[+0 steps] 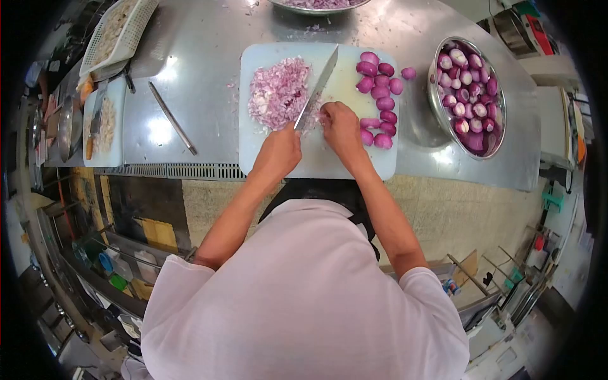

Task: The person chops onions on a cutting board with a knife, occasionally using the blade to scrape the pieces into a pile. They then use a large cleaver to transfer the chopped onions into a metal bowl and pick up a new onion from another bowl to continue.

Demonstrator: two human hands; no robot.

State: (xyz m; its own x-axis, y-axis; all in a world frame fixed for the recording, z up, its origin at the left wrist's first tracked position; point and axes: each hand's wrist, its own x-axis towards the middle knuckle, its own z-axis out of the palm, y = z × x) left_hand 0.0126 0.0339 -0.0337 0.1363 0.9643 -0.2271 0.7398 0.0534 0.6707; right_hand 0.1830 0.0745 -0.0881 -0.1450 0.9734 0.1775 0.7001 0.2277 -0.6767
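My left hand (pixel 277 153) is wrapped round the handle of a kitchen knife (pixel 322 83), its blade pointing away from me over a white cutting board (pixel 316 166). Close on the right, my right hand (pixel 342 130) has its fingers bent together on a partly cut shallot (pixel 314 120), mostly hidden by the fingers and blade. A heap of chopped shallot (pixel 278 94) lies on the board left of the knife. Along the board's right side sit several whole peeled shallots (pixel 382 92), and one shallot (pixel 408 73) rests just off the edge.
On the steel table (pixel 202 63), a metal bowl of peeled shallots (pixel 437 95) stands at the right. A sharpening steel (pixel 172 118) lies left of the board. Farther left are a second cutting board (pixel 115 149) and a white basket (pixel 136 31). Another bowl (pixel 320 11) stands at the back.
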